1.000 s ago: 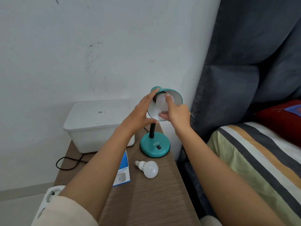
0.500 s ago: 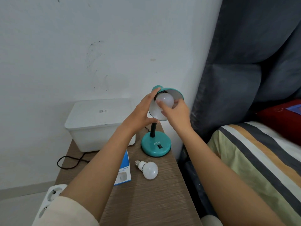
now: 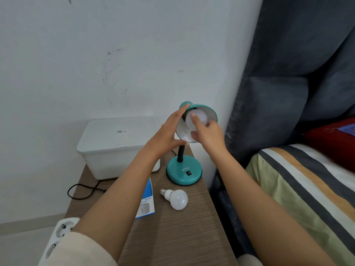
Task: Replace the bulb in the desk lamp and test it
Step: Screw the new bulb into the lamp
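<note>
Brown wood-grain table [image 3: 182, 237] stands at a white wall [image 3: 96, 54], with a grey headboard [image 3: 288, 93] and a striped bed [image 3: 307, 189] on the right. My left hand [image 3: 169, 135] grips the teal lamp shade [image 3: 211, 117] between thumb and fingers. My right hand [image 3: 209, 133] pinches the bulb [image 3: 200, 118] inside it. A second bulb [image 3: 177, 199] lies near the lamp base [image 3: 184, 173]. My forearm covers part of a blue carton [image 3: 147, 204], and how deep the held bulb sits I cannot see.

The lamp base [image 3: 178, 176] carries the letters "ATN", just above its black switch [image 3: 189, 173]. On the blue carton [image 3: 147, 205] lying on the tabletop [image 3: 182, 237], the visible part reads "H09" and, beneath it, the cut-off ending "IFIER". The rest is hidden behind a forearm [image 3: 123, 189]. The white bin [image 3: 107, 156] bears a small label [image 3: 119, 131] with a square code, too small to read. The loose bulb [image 3: 176, 199] has grey print on its neck, also illegible.
</note>
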Demonstrator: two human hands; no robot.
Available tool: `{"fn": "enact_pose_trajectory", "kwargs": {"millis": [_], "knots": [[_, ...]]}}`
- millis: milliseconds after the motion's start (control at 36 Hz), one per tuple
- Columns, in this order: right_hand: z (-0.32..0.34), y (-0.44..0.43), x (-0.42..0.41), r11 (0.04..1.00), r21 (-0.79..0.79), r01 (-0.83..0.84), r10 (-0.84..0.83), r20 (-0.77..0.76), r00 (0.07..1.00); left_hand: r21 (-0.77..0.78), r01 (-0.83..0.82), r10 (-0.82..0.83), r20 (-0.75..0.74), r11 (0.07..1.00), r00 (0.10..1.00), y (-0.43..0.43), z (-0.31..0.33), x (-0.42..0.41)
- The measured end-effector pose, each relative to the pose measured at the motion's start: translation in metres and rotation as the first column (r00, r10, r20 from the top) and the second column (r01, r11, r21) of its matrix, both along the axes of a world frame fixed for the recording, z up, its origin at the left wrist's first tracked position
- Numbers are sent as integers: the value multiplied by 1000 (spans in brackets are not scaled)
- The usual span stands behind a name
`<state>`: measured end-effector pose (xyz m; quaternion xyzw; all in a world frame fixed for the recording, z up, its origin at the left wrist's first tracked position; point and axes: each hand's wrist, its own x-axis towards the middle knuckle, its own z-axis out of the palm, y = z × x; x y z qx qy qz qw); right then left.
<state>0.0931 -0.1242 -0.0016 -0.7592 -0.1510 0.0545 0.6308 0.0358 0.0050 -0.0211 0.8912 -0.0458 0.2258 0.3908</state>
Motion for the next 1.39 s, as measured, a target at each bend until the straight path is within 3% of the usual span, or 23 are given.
{"fn": "enact_pose_trajectory", "kwargs": {"millis": [111, 250, 361, 500, 611, 750, 861, 972, 1111, 1222, 1333, 1389], "knots": [[-3, -2, 0, 999, -45, 26, -21, 117, 993, -14, 0, 0, -5, 1000, 1000, -1, 1, 0], [-4, -1, 1, 999, -4, -34, 34, -54, 998, -9, 2, -2, 2, 1000, 1000, -1, 1, -1], [-1, -2, -3, 999, -42, 11, -4, 153, 988, -13, 0, 0, -10, 1000, 1000, -1, 2, -1], [-1, -3, 1, 999, -51, -9, 12, 69, 998, -6, -2, 2, -4, 1000, 1000, -1, 2, -1], [-2, -5, -1, 999, -26, 44, -37, 228, 973, -6, 3, -3, -2, 1000, 1000, -3, 2, 0], [-4, -3, 2, 999, 28, 22, -24, 68, 997, 10, -4, 4, 3, 1000, 1000, -2, 2, 0], [-7, -2, 2, 999, 27, 26, -30, 144, 989, 1, -6, 6, -4, 1000, 1000, -2, 3, 0], [-5, 0, 2, 998, 58, 15, -18, 50, 999, 5, 4, -4, 8, 1000, 1000, -2, 2, 0], [-8, -4, -3, 999, -16, 27, -21, 314, 949, -14, -4, 5, 9, 1000, 1000, -2, 1, 0], [-5, -4, 0, 999, -31, 37, -27, 269, 963, 0, -4, 4, 6, 1000, 1000, -1, 1, 0], [-6, -1, -4, 996, -34, 83, -59, 444, 894, -8, 3, -3, 12, 1000, 1000, -3, 1, 0], [-3, -2, -4, 996, 0, 87, -81, 379, 922, -3, -2, 2, -1, 1000, 1000, -2, 1, 0]]}}
